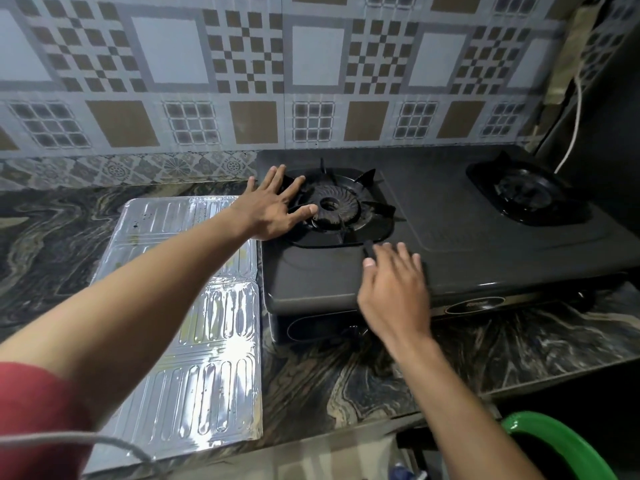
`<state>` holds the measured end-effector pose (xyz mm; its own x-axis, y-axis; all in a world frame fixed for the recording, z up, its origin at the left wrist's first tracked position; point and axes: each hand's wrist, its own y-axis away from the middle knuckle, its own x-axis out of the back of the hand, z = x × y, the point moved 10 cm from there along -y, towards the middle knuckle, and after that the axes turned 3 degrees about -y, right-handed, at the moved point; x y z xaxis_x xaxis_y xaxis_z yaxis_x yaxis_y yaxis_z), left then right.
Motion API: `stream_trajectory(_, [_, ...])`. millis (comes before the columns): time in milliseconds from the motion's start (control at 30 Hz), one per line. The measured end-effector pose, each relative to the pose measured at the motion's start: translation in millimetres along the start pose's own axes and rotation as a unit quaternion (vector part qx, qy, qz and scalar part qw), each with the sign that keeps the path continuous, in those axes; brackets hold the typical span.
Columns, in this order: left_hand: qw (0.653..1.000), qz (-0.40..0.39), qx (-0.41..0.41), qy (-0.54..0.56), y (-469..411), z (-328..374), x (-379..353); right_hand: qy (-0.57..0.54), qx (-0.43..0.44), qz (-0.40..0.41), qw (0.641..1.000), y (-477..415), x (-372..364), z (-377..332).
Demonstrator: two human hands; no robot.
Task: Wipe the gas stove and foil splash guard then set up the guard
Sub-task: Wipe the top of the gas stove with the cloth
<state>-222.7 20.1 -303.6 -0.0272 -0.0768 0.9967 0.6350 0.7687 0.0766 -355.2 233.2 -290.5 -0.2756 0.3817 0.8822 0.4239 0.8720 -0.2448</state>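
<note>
A black two-burner gas stove [450,216] stands on the dark marbled counter. My left hand [273,206] is spread open over the left edge of the left burner's pan support [341,206], fingers apart and holding nothing. My right hand [394,282] hovers over the stove's front left part, fingertips touching the front prong of that pan support; it grips nothing. The silver foil splash guard [194,358] lies flat on the counter just left of the stove, partly under my left forearm. No cloth is in view.
The right burner [526,195] sits at the stove's far right. A white cable [575,116] hangs down the wall behind it. A green tub rim [561,441] shows below the counter's front edge at bottom right. Patterned tiles cover the back wall.
</note>
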Motion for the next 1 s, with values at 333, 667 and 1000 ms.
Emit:
stream_trajectory(333, [1.0,-0.012,-0.003,-0.01,-1,0,0,0.017,0.157,-0.095,0.983,19,-59,-136])
stream_trajectory(667, [1.0,-0.01,-0.007,0.009,-1,0,-2,0.051,0.088,-0.079,0.992,-15,1,17])
stream_trajectory(1000, [1.0,-0.014,0.0,0.011,-1,1,-1,0.009,0.024,-0.038,0.999,-19,11,43])
